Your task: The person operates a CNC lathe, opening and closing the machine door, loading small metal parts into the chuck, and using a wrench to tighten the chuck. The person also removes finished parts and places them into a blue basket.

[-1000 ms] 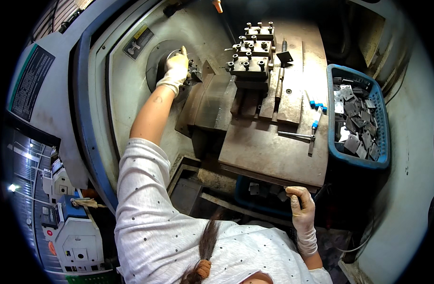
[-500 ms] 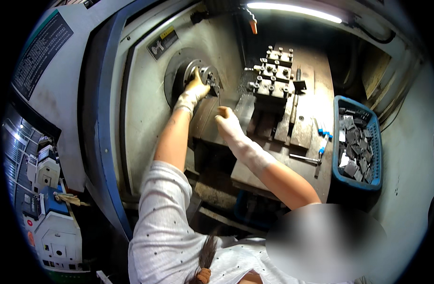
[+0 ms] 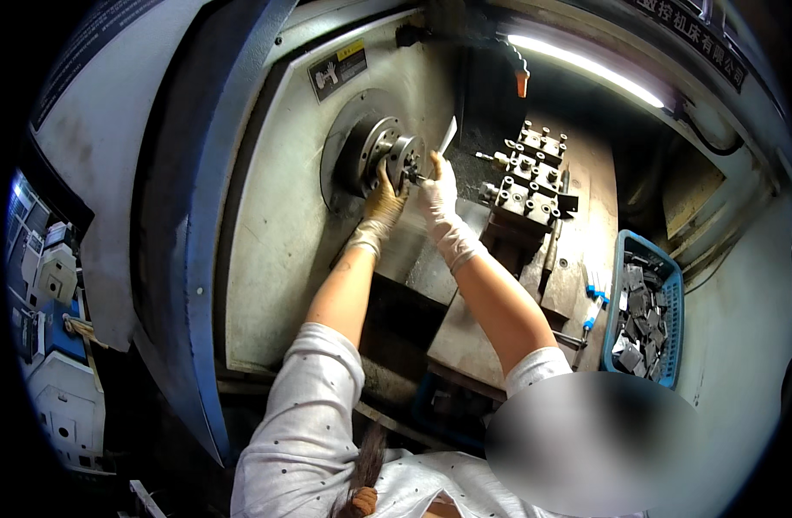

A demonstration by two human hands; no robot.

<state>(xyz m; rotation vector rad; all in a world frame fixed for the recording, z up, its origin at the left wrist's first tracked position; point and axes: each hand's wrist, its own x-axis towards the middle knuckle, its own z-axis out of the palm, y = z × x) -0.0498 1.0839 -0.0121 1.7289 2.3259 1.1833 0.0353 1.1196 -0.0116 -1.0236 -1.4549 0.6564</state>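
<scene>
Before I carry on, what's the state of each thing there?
Light tube: lit
Left hand: gloved, at the lathe chuck
Right hand: gloved, raised beside it
Lathe chuck: clamping unclear
Pale strip: tilted, by right hand
Blue basket: holding metal plates
Orange-tipped nozzle: pointing down
Tool holders: bolts fitted

Shirt on you pale, small dark dots scattered over it; your left sleeve [image 3: 314, 375] ends near the elbow in a bunched fold, your right sleeve [image 3: 536, 364] partly lost under a grey blur. Thin, close-fitting, wrinkled gloves run past both wrists, your left glove [image 3: 381, 207] yellowish over the fingers, your right glove [image 3: 441, 197] whiter. Hair [image 3: 370, 457] gathered in a brown tie [image 3: 361, 502].
</scene>
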